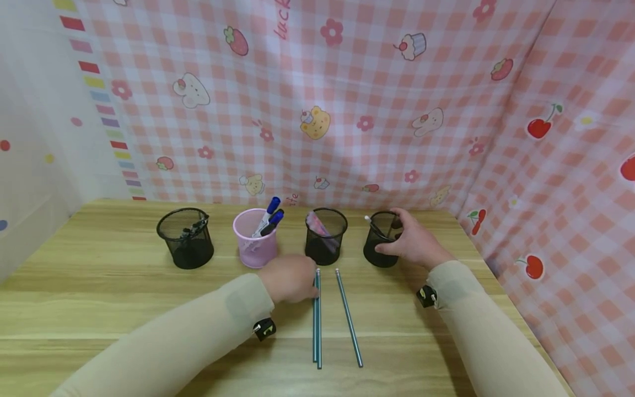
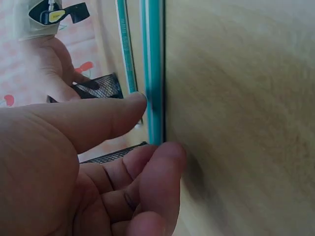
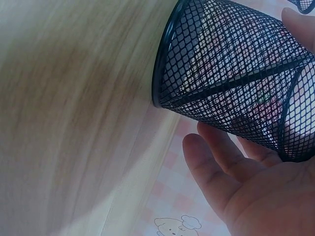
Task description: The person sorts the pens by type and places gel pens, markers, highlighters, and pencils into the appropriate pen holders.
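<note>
My left hand (image 1: 291,278) is low over the table beside two teal pencils (image 1: 317,331) lying close together. In the left wrist view, the thumb (image 2: 130,105) comes right to the pencils' edge, while bent fingers (image 2: 162,172) sit by their end, a gap between thumb and fingers. A third pencil (image 1: 349,320) lies apart to the right, slightly slanted. At the far right, my right hand (image 1: 416,242) holds a black mesh pen cup (image 1: 381,253), thumb on one side and fingers round the other. A white-tipped pencil (image 1: 368,219) leans inside that upright cup.
Further left stand a black mesh cup (image 1: 323,253) with pink patterned items, a pink cup (image 1: 255,253) with blue-capped markers (image 1: 270,212), and another mesh cup (image 1: 190,256) with small black pieces. A checked cloth (image 1: 317,82) hangs behind the wooden table (image 1: 99,309).
</note>
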Action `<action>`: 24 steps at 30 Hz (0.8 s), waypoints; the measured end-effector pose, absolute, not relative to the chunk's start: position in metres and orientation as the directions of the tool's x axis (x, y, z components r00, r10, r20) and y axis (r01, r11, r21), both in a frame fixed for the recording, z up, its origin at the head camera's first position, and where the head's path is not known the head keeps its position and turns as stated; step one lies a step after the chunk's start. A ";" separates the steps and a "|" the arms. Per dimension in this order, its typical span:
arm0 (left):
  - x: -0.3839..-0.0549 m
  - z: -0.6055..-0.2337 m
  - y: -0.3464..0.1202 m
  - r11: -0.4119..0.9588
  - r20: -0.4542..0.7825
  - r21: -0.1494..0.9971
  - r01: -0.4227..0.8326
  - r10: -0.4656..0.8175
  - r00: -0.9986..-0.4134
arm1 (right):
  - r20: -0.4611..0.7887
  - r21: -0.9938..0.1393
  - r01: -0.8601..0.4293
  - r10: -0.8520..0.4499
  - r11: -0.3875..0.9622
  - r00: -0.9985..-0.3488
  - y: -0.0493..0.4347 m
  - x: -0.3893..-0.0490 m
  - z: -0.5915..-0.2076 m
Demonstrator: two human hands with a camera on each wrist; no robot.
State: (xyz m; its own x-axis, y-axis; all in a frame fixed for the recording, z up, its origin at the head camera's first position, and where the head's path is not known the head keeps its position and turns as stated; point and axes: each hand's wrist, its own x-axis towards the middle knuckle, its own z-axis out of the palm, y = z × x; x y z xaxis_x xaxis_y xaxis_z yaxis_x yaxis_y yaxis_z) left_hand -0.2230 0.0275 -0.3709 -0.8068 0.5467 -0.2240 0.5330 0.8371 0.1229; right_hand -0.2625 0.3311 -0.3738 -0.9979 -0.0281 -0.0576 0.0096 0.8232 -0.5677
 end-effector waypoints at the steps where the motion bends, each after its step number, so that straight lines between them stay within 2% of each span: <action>1: -0.223 -0.371 0.027 0.837 -0.228 0.123 0.534 0.547 -0.806 | -0.059 -0.568 0.012 -0.026 0.823 -0.998 0.331 -0.263 -0.374; 24: -0.233 -0.379 0.025 0.848 -0.291 0.203 0.489 0.529 -0.797 | -0.067 -0.581 0.026 -0.016 0.813 -0.998 0.331 -0.262 -0.372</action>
